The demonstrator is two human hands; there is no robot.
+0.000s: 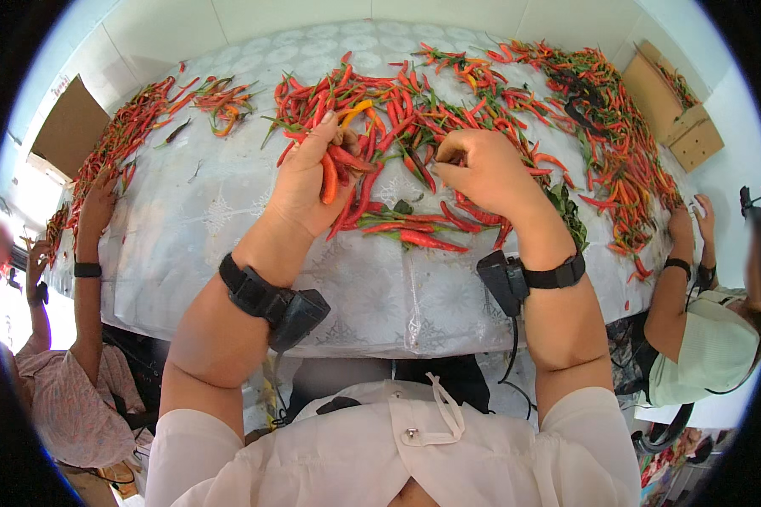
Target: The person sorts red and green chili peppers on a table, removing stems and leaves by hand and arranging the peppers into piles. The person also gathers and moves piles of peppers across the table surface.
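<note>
My left hand (314, 168), palm turned up, grips several red chili peppers (330, 180), with an orange-yellow one (357, 113) showing just beyond its fingertips. To its right, my right hand (482, 168) hovers over the pile with thumb and fingers curled close together. Whether anything sits between those fingers is hidden. Beneath and beyond both hands spreads a loose heap of red chili peppers (380, 95) with green stems. Closer to me, a few more peppers (434, 241) lie roughly sideways beside dark green leaves (567, 215).
A patterned plastic tablecloth (184, 266) covers the table. Long chili piles line its left side (117, 130) and right side (634, 171). Cardboard boxes (70, 127) stand at both far corners. Co-workers' hands (98, 203) reach in at left and right. Cables hang from my wrist-worn devices (298, 317).
</note>
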